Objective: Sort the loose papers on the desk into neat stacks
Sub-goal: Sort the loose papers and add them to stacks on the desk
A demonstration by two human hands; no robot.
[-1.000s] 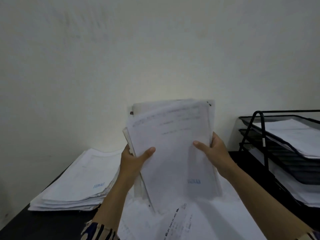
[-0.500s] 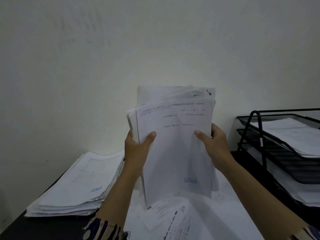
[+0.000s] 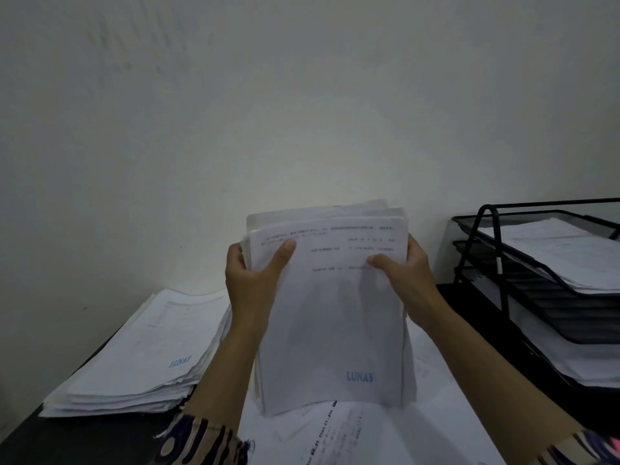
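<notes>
I hold a thick bundle of white printed papers (image 3: 332, 317) upright over the desk, its front sheet stamped "LUNAS" in blue near the bottom. My left hand (image 3: 251, 280) grips the bundle's left edge, thumb across the front sheet. My right hand (image 3: 407, 280) grips the right edge, thumb on the front too. The bundle's lower edge stands on or just above loose papers (image 3: 352, 437) spread on the desk. A thick stack of sheets (image 3: 141, 354) lies flat to the left, also stamped "LUNAS".
A black mesh tiered paper tray (image 3: 543, 297) holding papers stands at the right on the dark desk (image 3: 77, 441). A plain pale wall rises close behind.
The bundle has come lower and its sheets now sit more squarely together; a second ago they were fanned and tilted. Both hands have slid up near its top edge.
</notes>
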